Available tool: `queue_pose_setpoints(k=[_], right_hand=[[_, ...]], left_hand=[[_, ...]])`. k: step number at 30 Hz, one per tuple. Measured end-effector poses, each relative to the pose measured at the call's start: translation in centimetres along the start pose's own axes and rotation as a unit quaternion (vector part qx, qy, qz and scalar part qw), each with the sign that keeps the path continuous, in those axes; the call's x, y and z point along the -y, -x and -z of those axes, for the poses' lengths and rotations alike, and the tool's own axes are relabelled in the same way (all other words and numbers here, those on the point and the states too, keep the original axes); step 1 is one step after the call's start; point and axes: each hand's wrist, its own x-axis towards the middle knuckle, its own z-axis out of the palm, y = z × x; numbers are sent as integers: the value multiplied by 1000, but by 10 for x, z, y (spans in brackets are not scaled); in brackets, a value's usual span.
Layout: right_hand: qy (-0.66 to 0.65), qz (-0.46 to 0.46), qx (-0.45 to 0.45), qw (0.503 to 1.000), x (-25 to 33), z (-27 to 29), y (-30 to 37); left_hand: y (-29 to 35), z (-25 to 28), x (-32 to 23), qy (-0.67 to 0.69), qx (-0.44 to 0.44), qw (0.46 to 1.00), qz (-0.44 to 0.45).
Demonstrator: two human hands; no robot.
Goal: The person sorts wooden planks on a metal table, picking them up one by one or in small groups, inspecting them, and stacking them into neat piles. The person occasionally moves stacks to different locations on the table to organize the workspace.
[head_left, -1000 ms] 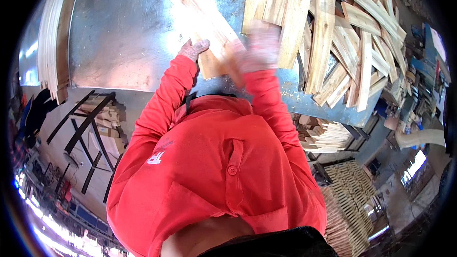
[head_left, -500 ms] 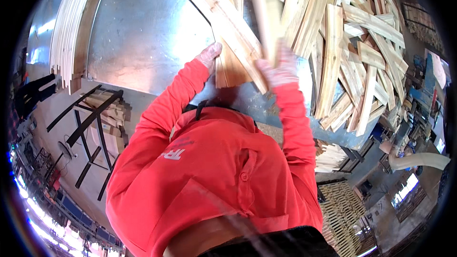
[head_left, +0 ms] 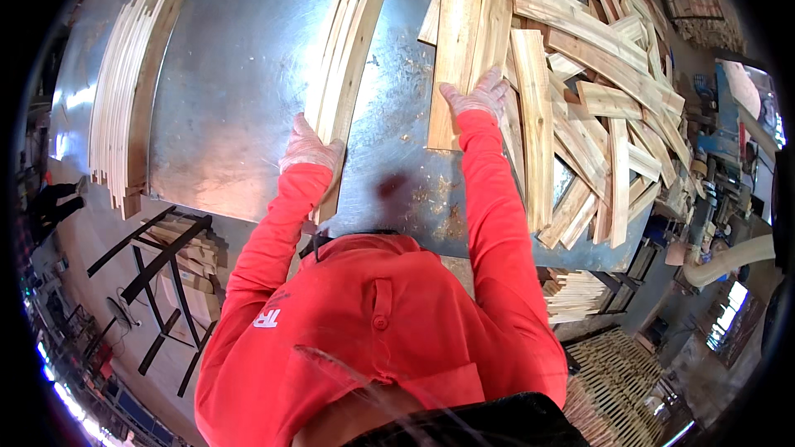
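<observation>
My left hand, in a pale thin glove, is closed round the near part of a small stack of wooden boards. Those boards stand on edge side by side on the metal table. To the right, my gloved right hand rests on the near part of two flat wooden boards, its thumb and fingers spread across them. These two lie at the left edge of a loose heap of boards.
A neat row of thin boards on edge stands at the table's left. Below it on the floor is a black metal frame beside stacked wood. More stacked strips lie at lower right, near a pale flexible hose.
The boards in front of me now stand together on edge, my left hand on them, farther left. My right hand let go of the blurred board and moved onto boards at the heap.
</observation>
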Motion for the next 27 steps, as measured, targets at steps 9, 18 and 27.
queue_pose_setpoints(k=[9, 18, 27], right_hand=[[-768, 67, 463, 438, -24, 50, 72], [-95, 308, 272, 907, 41, -86, 141], [33, 67, 23, 997, 37, -31, 68]], left_hand=[[-19, -5, 53, 353, 32, 931, -86], [5, 10, 19, 44, 21, 996, -69], [14, 9, 4, 12, -13, 999, -30]])
